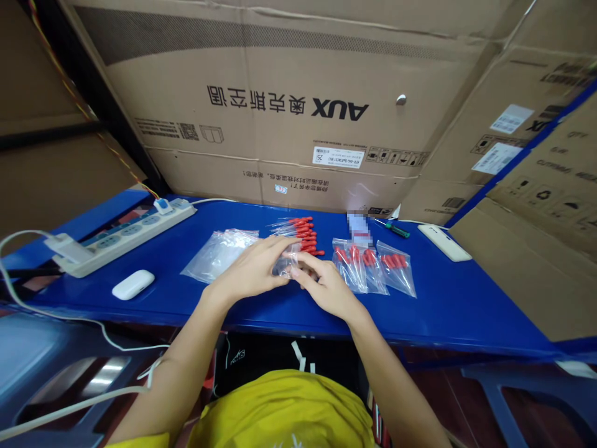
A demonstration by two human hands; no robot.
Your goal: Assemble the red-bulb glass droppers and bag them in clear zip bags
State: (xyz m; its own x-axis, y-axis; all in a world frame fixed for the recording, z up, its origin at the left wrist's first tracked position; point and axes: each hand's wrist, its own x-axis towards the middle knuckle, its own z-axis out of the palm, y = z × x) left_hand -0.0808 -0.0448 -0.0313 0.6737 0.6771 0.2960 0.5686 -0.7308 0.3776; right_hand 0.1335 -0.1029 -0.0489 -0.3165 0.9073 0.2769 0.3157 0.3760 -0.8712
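A small clear plastic bag (285, 264) is between my hands, low over the blue table. My left hand (254, 267) curls its fingers and thumb around the bag's left side. On the right side, my right hand (326, 287) pinches the bag's edge between thumb and fingers. Just beyond my fingertips lies a row of red-handled pieces (305, 235) with thin pale shafts pointing left. A stack of clear zip bags (217, 255) rests beside my left hand. Several filled bags (357, 264) with red pieces inside lie to the right of my right hand. My fingers partly cover the held bag's contents.
On the left are a white power strip (130, 233) with cables and a white earbud case (133, 284). At the back right lie a green-handled screwdriver (397, 231) and a white phone (444, 242). Large cardboard (280, 68) walls off the blue table (448, 298) behind.
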